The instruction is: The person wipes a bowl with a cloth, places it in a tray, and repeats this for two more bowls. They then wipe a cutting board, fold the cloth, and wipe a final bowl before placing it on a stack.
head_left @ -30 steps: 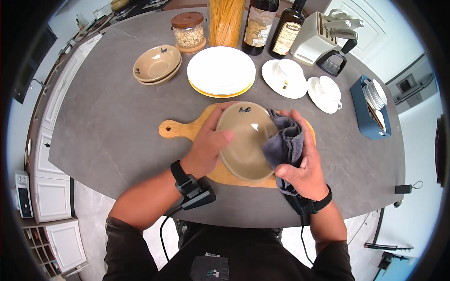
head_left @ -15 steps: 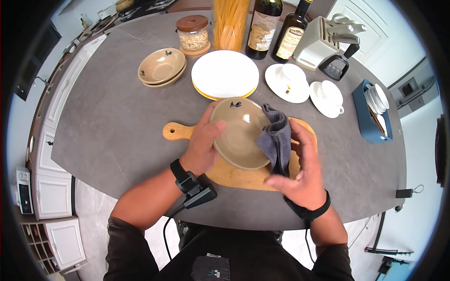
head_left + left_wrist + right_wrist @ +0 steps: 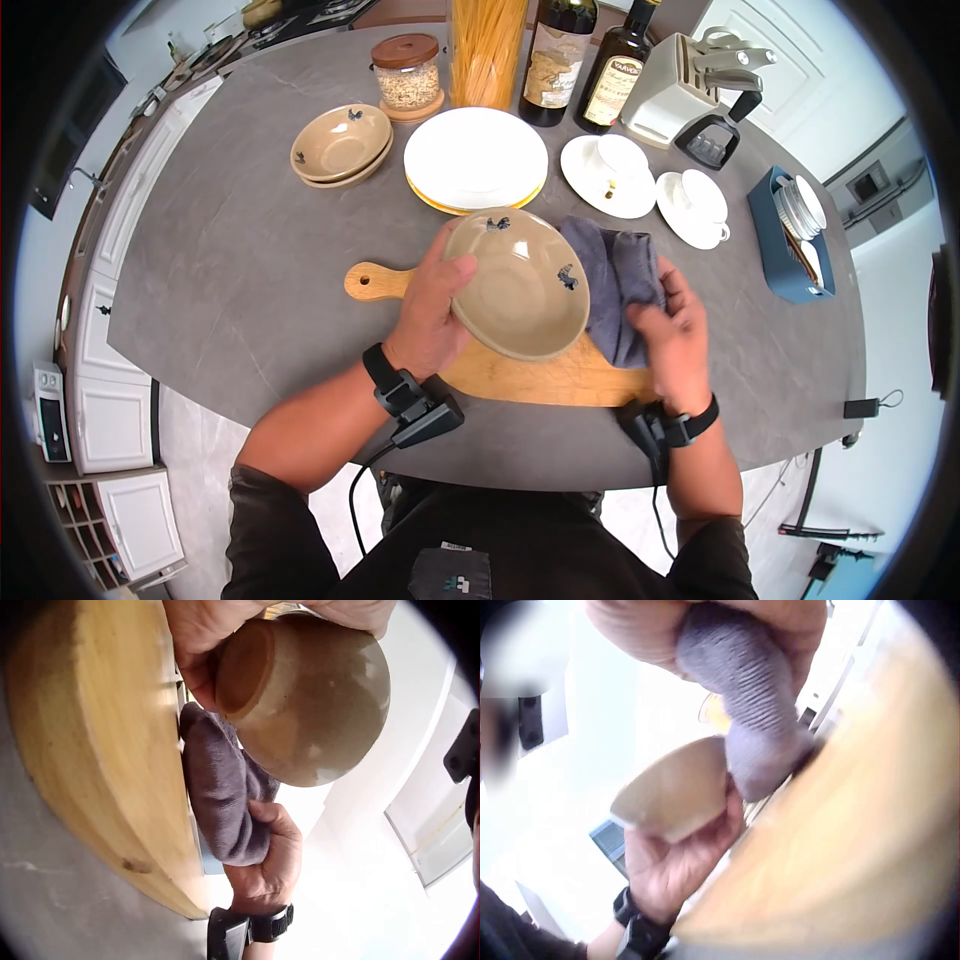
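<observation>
Head view: left hand grips a beige ceramic bowl, right hand a grey cloth; likely a wiping step, next needing cloth against bowl.

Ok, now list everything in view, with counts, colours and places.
Bowl: one, tan, left hand
Cloth: one, grey, right hand
Board: one, brown, below them
Bowls: two, tan, stacked left
Plates: uncounted stack, white, behind board
Jar: one, clear, behind bowls
Pasta: uncounted, yellow, behind plates
Bottles: two, dark, beside pasta
Cups with saucers: two, white, right
Block: one, cream, behind cups
Bin: one, blue, far right, dishes inside
Table: one, grey, underneath
Cabinets: several, white, background
Straps: two, black, wrists
Hands: two, bare, over board
</observation>
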Action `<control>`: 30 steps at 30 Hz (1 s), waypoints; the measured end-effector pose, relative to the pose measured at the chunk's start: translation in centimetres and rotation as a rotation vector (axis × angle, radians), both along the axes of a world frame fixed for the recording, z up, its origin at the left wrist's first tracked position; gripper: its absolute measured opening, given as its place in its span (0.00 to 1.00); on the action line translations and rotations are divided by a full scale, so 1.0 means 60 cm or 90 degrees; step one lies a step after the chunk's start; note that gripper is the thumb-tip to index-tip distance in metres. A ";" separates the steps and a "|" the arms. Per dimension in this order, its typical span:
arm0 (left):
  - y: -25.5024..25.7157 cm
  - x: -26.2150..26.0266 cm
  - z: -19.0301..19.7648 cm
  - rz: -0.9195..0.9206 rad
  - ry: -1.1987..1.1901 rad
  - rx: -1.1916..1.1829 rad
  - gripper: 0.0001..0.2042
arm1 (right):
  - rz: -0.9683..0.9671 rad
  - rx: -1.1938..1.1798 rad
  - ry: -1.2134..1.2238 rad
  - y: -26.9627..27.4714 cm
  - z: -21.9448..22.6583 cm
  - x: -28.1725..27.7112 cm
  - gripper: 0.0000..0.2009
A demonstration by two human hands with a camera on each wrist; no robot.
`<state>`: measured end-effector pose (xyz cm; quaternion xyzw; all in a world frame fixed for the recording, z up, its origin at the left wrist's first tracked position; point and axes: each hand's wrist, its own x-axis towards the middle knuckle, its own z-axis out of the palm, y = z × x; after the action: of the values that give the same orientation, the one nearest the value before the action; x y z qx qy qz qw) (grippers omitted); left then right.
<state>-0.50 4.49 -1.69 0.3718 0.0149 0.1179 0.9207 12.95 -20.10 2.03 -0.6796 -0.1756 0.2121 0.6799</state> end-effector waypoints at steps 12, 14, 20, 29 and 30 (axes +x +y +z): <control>0.001 0.001 -0.005 0.039 0.001 0.089 0.33 | 0.066 0.066 0.127 0.010 0.007 -0.014 0.21; 0.000 0.000 -0.005 0.033 0.004 0.088 0.32 | 0.032 0.075 0.158 0.004 0.013 -0.009 0.17; 0.000 0.004 -0.011 0.028 -0.016 0.078 0.33 | -0.244 0.181 -0.140 -0.009 0.006 0.007 0.14; -0.003 0.004 -0.005 0.052 -0.020 0.226 0.31 | 0.280 -0.147 -0.644 0.015 0.033 -0.027 0.14; -0.004 0.001 0.006 0.049 -0.017 0.269 0.32 | 0.286 -0.158 -0.671 0.014 0.041 -0.028 0.13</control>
<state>-0.47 4.24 -1.34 0.5541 -0.0078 0.1585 0.8172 11.27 -19.25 4.47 -0.7142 -0.6036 0.0030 0.3544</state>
